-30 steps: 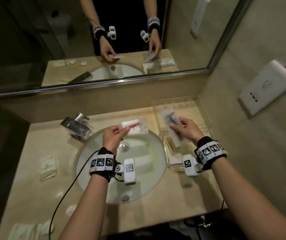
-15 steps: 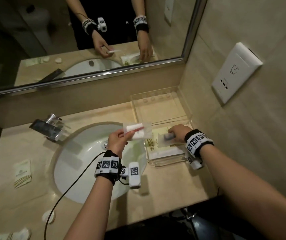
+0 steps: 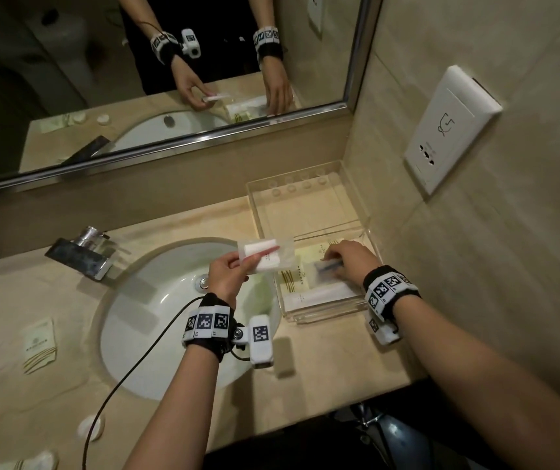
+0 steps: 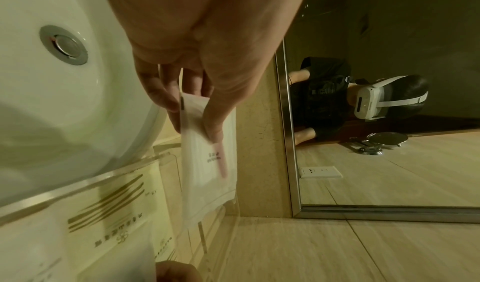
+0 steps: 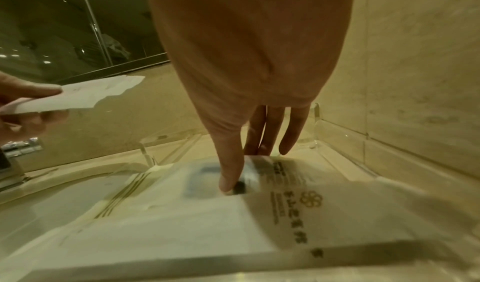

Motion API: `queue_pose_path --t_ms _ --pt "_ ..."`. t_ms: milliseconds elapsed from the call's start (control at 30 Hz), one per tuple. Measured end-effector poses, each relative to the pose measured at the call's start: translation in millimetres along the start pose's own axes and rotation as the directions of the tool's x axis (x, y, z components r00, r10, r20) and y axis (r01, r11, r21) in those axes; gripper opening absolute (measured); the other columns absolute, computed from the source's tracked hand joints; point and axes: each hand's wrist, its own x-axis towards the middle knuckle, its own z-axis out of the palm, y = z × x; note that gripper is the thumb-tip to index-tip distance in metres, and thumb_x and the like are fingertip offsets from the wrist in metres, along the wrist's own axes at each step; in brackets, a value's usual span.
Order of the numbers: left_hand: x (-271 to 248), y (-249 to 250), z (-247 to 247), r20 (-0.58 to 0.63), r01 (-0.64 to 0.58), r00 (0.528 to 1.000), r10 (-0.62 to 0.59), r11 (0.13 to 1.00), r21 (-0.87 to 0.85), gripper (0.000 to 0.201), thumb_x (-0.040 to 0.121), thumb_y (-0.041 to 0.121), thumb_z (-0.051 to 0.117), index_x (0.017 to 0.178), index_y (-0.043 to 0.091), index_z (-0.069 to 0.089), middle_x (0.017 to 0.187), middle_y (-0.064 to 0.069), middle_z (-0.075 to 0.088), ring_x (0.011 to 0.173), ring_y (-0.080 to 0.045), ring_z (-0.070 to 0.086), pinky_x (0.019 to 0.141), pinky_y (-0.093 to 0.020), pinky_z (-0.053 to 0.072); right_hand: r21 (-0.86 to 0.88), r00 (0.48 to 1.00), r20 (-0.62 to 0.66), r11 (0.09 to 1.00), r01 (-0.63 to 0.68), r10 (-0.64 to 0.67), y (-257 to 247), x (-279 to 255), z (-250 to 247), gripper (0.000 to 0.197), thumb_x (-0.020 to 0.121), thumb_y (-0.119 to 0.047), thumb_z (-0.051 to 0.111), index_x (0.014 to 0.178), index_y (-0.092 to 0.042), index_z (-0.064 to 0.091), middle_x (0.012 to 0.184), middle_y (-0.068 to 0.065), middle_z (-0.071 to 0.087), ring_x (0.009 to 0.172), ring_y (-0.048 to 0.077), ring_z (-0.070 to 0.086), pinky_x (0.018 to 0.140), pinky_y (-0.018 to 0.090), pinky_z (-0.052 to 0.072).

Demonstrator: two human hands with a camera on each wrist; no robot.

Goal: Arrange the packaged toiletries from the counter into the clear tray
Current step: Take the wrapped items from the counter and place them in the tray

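Under the right hand (image 3: 348, 257), a packet (image 3: 324, 268) lies.

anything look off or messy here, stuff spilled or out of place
Nothing spilled or damaged. The only strays are packets still outside the clear tray: a gold-striped sachet left of the sink and small round white items near the counter's front edge.

Chrome faucet (image 3: 80, 254) beside white sink (image 3: 143, 320); wall socket (image 3: 448, 130).
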Motion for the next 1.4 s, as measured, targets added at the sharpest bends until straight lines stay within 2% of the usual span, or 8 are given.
queue_pose_path --t_ms 200,400,533,667,900,1033,1300,1400 --pt "2 -3 17 0.024 0.027 0.999 -0.028 0.999 0.016 0.041 0.078 0.014 0.076 0.111 -0.004 0.062 0.099 -0.014 0.067 0.088 -0.022 0.06 0.071 -0.027 0.049 0.233 0.989 -0.137 0.972 -0.027 0.06 7 3 -1 0.032 0.085 0.003 0.061 0.108 -0.019 0.067 0.113 -0.001 0.066 0.104 0.016 0.062 0.093 0.03 0.05" --pt "-1 5 53 0.104 0.031 0.994 -0.033 0.999 0.019 0.016 0.08 0.011 0.074 0.093 0.006 0.065 0.092 -0.013 0.066 0.084 -0.023 0.062 0.072 -0.029 0.051 0.684 0.972 -0.228 0.72 0.114 0.063 -22 -3 -29 0.021 0.091 -0.028 0.065 0.109 -0.018 0.067 0.099 -0.004 0.071 0.091 0.007 0.066 0.078 0.02 0.052" --pt "-6 9 84 0.143 -0.031 0.989 0.025 0.999 0.039 0.018 0.078 0.012 0.076 0.092 0.005 0.067 0.087 -0.015 0.066 0.076 -0.021 0.062 0.064 -0.025 0.054 0.584 0.985 -0.17 0.806 0.101 -0.001 -17 -2 -36 0.017 0.083 -0.022 0.072 0.1 -0.022 0.073 0.102 -0.005 0.072 0.097 0.01 0.064 0.082 0.021 0.049" --pt "-5 -3 100 0.144 -0.054 0.989 0.036 0.991 0.123 0.026 0.079 0.009 0.074 0.102 -0.001 0.065 0.092 -0.017 0.068 0.074 -0.024 0.064 0.074 -0.036 0.057 0.451 0.972 -0.223 0.891 0.043 0.066 -1 1 -41 0.015 0.086 -0.018 0.067 0.099 -0.022 0.074 0.103 -0.002 0.072 0.095 0.013 0.063 0.089 0.027 0.047" --pt "-6 -28 102 0.15 -0.133 0.986 0.065 0.857 0.498 0.026 0.089 0.013 0.06 0.113 0.013 0.067 0.117 -0.011 0.066 0.099 -0.024 0.063 0.089 -0.029 0.049 0.096 0.969 -0.136 0.976 -0.195 0.207 15 4 -22 0.018 0.093 -0.015 0.058 0.099 -0.026 0.071 0.11 0.001 0.071 0.1 0.021 0.065 0.096 0.04 0.051" --pt "-9 -31 104 0.228 -0.194 0.971 0.075 0.806 0.559 0.028 0.091 0.011 0.056 0.117 0.013 0.067 0.12 -0.011 0.066 0.102 -0.024 0.064 0.091 -0.027 0.047 -0.089 0.958 -0.242 0.979 -0.183 0.157 19 -3 -10 0.023 0.091 -0.015 0.061 0.11 -0.023 0.07 0.118 0.005 0.067 0.112 0.025 0.057 0.104 0.039 0.041" --pt "-9 -33 106 0.284 -0.259 0.954 0.101 0.755 0.603 0.03 0.092 0.009 0.053 0.118 0.012 0.066 0.123 -0.012 0.066 0.104 -0.027 0.065 0.097 -0.033 0.049 0.0 0.928 -0.366 0.998 -0.068 0.064 20 -16 11 0.028 0.083 -0.025 0.071 0.111 -0.023 0.068 0.136 0.0 0.05 0.126 0.023 0.045 0.109 0.038 0.032" --pt "-8 -34 107 0.288 -0.269 0.952 0.108 0.747 0.608 0.03 0.091 0.008 0.053 0.118 0.011 0.067 0.124 -0.012 0.065 0.108 -0.028 0.063 0.1 -0.035 0.047 0.048 0.919 -0.391 0.998 -0.042 0.057 18 -19 14 0.03 0.082 -0.031 0.072 0.11 -0.022 0.068 0.127 0.0 0.051 0.115 0.022 0.05 0.102 0.038 0.039"
